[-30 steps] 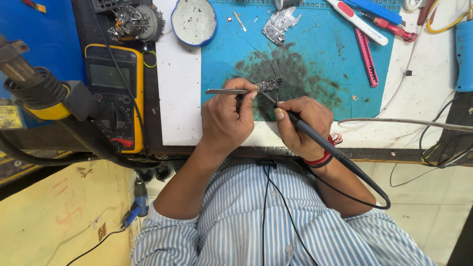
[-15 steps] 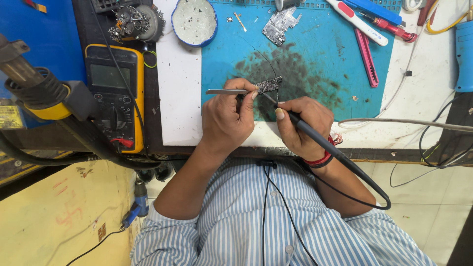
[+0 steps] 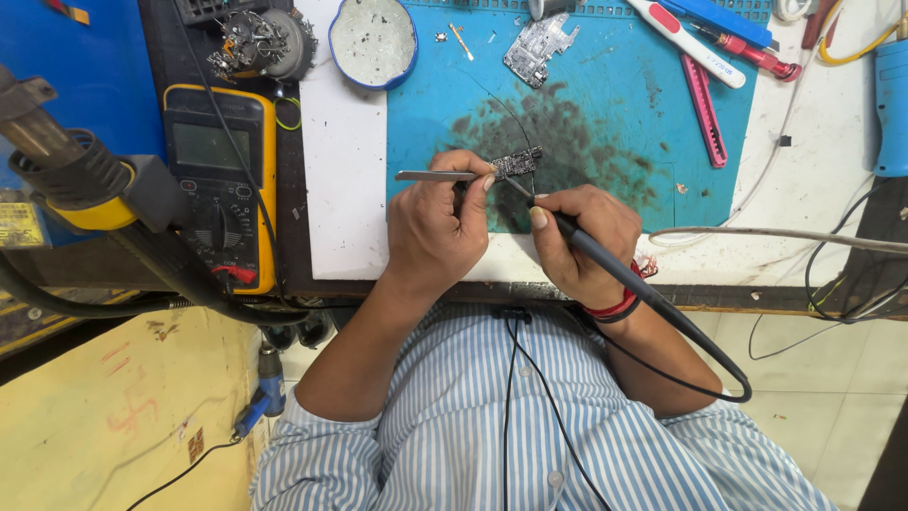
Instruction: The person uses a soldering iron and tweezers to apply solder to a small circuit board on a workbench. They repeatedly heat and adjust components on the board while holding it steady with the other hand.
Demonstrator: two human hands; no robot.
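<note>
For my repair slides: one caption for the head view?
Left hand holds tweezers on a small circuit board; right hand holds a soldering iron.

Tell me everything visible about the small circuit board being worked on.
The small circuit board is a dark, narrow strip crowded with tiny components, too small to make out singly. It lies near the middle of the blue work mat, over a dark scorched stain. Metal tweezers in the left hand reach its left end. The soldering iron in the right hand points its tip at the board's lower edge.
</note>
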